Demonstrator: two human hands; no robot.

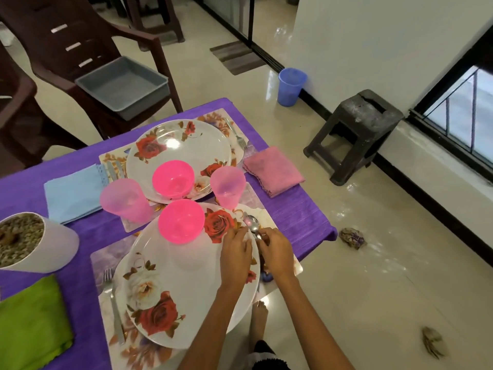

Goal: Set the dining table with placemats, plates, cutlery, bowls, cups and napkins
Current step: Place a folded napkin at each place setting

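**Spoon going down beside the near plate**

Nearest the camera is the near floral plate [170, 289], sitting on its placemat [282, 222] with a fork [113, 303] along the 9 o'clock side, so the 3 o'clock side is where the spoon [252, 225] belongs. Makes sense why both hands are crowded up there at about 2 o'clock of the plate.

The right hand [276, 253] has its grip pinched together on the spoon's handle, bowl end pointing away toward 12 o'clock. The left hand [236, 253] lies palm down over the plate's rim, fingers curled right by the handle; can't tell if that grip is actually on the spoon or just steadying the plate. Both forearms come in from 6 o'clock, angled parallel, wrists low.

A pink bowl [181, 221] sits at the plate's 12 o'clock edge, a pink cup [227, 186] just beyond. The far setting on the worktop [298, 209] mirrors it. My guess: this spoon is about the last piece.
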